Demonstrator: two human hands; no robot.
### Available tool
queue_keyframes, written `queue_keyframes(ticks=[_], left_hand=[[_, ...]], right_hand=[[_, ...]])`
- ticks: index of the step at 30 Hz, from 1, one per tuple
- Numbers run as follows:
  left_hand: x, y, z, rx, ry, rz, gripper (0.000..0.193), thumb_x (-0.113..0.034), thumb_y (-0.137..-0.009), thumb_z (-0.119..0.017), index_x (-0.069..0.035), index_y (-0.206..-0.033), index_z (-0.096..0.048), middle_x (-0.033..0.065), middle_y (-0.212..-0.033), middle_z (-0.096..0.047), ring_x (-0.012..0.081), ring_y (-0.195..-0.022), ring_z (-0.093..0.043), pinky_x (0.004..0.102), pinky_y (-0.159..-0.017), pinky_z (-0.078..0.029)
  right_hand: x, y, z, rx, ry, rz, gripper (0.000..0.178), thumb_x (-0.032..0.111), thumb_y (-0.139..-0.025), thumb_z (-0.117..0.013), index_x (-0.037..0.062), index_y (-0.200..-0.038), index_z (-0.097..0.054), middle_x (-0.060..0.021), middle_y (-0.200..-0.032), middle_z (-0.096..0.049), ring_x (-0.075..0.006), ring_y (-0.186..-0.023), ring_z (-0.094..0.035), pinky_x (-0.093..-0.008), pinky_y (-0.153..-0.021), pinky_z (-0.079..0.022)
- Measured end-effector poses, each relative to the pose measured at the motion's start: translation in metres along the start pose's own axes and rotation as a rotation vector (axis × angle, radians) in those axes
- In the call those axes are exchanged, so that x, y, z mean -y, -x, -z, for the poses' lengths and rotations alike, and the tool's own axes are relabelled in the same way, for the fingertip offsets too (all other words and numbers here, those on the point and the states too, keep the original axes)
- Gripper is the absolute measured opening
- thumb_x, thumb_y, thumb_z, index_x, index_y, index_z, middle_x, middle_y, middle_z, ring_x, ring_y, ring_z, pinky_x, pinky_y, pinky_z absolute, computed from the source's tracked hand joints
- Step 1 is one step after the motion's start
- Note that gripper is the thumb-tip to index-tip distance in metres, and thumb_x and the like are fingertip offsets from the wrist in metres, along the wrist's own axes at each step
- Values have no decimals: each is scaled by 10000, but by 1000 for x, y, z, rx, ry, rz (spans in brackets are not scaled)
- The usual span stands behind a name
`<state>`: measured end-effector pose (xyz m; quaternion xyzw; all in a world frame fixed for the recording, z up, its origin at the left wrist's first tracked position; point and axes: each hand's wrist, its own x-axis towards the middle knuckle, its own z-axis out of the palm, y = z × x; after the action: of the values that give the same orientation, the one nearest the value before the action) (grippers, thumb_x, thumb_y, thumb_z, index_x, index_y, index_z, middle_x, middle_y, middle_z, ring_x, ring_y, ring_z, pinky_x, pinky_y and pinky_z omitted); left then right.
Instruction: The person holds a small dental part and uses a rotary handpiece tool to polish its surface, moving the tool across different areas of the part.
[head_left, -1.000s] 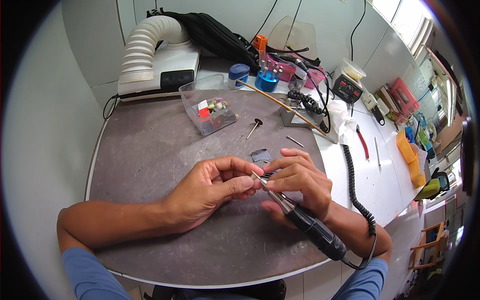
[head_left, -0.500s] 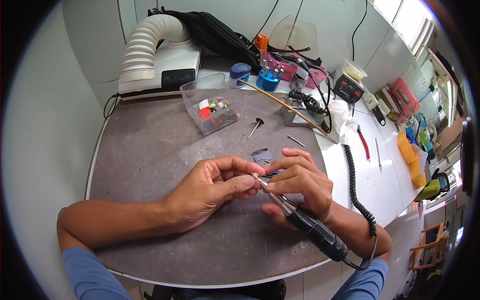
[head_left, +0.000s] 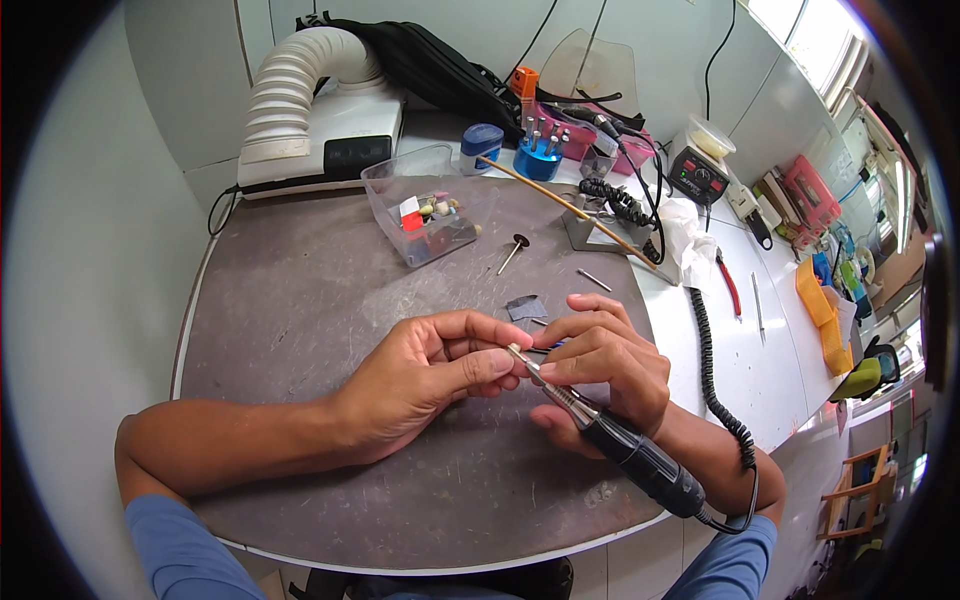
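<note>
"While both hands met over the brown mat (head_left: 290,300), how much room did they have around them?"

"To the left there was a wide stretch of scratched surface, reaching to the curved left edge, and another stretch lay between the hands and the near edge. On the far side the room was more narrow: a grey scrap (head_left: 525,307) lay just beyond the fingers, then a metal pin (head_left: 594,280) and a dark disc on a shaft (head_left: 519,241), and farther to the left a transparent box (head_left: 384,208). On the right, the mat ended near the right hand (head_left: 625,378), and past this edge a coiled black cable (head_left: 706,362) ran along the white table (head_left: 765,380)."

"And where was the small pale piece (head_left: 514,349), compared with the fingers?"

"It sat at the fingertips of the left hand (head_left: 440,358), whose thumb and index finger were pinched nearly together on it."

"How were the right fingers?"

"They were curled about the front part of a black handpiece (head_left: 645,462), with the thumb showing on its left side. The tool slanted, its tip directed far and left, toward the pale piece. Whether the two touched, I could not tell, because this spot was too small."
</note>
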<state>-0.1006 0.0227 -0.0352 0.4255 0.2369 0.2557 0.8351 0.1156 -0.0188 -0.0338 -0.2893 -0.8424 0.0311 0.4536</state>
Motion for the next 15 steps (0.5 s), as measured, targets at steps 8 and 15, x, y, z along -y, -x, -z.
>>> queue_keyframes(ticks=[8, 15], left_hand=[[2, -1, 2, -1, 2, -20, 253, -89, -906, -632, -18, -1143, -579, 55, -989, -642, 103, -919, -606, 236, -843, -496], [2, -1, 2, -3, -8, -23, 251, -85, -909, -626, -14, -1144, -577, 62, -996, -638, 106, -922, -602, 237, -843, -495]], right_hand=[[-1, 1, -1, 13, -12, -2, 278, 154, -698, -813, 73, -894, -634, -49, -826, -685, -212, -869, -676, -445, -906, -458], [0, 0, -1, -7, -4, 1, 276, 151, -697, -813, 77, -895, -635, -51, -830, -686, -210, -858, -676, -438, -895, -466]])
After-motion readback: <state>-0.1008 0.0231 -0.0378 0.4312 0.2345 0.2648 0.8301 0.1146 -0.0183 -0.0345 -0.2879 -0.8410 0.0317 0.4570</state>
